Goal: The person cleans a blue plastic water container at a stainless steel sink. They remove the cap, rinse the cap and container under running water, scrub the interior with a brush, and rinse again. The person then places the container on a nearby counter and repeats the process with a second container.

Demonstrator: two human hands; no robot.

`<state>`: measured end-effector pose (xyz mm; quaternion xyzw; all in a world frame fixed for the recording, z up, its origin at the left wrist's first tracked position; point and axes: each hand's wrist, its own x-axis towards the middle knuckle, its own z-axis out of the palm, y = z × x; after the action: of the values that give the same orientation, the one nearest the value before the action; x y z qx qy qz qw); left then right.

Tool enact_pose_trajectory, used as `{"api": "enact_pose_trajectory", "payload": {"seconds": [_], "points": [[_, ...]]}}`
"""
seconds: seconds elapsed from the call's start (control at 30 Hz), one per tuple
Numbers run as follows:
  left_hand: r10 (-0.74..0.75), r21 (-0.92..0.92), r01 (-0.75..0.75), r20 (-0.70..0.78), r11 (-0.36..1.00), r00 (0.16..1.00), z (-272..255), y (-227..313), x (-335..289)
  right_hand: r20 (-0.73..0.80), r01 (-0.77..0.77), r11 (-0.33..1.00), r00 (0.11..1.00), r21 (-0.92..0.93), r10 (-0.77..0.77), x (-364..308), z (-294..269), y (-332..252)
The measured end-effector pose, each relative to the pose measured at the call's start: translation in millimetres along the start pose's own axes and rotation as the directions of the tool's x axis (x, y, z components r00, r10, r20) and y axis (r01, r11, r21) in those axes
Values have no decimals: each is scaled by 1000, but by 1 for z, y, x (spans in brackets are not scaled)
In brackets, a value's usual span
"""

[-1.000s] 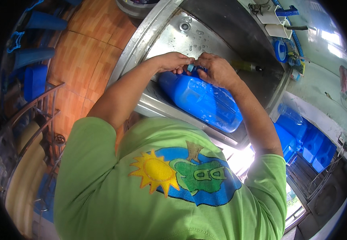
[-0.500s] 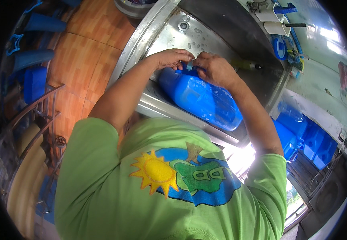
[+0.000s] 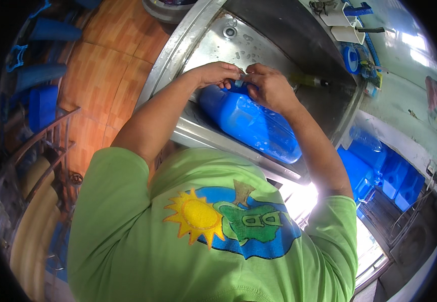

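Observation:
A blue plastic water jug (image 3: 258,126) lies on its side in a stainless steel sink (image 3: 211,48). At its far end, my left hand (image 3: 214,75) and my right hand (image 3: 269,88) meet, fingertips almost touching. Between them is a small pale-blue piece (image 3: 238,82), pinched by the fingers of both hands; its exact kind is too small to make out. My right hand's curled fingers partly cover that end of the jug.
A drain (image 3: 230,32) and water drops show in the sink's far part. A yellowish bottle (image 3: 306,80) lies by its right wall. More blue jugs (image 3: 392,176) stand at the right. White holders (image 3: 349,34) hang on the wall. A metal rack (image 3: 52,131) stands left.
The jug has shifted very slightly to the left. My fingers have turned a little around the small piece, and less of it shows now.

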<state>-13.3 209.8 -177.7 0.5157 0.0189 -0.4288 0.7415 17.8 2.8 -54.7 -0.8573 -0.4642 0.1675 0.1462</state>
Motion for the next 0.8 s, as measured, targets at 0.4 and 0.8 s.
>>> {"api": "enact_pose_trajectory", "payload": {"seconds": [0.4,0.8], "points": [[21,-67,-19,26,998,999,-3,-5,2,47,-62,996,997,-64,65,5,-5,-5],[7,-136,-4,19,991,1000,-4,-8,3,121,-281,954,949,-101,293,6,-1,-6]]}}
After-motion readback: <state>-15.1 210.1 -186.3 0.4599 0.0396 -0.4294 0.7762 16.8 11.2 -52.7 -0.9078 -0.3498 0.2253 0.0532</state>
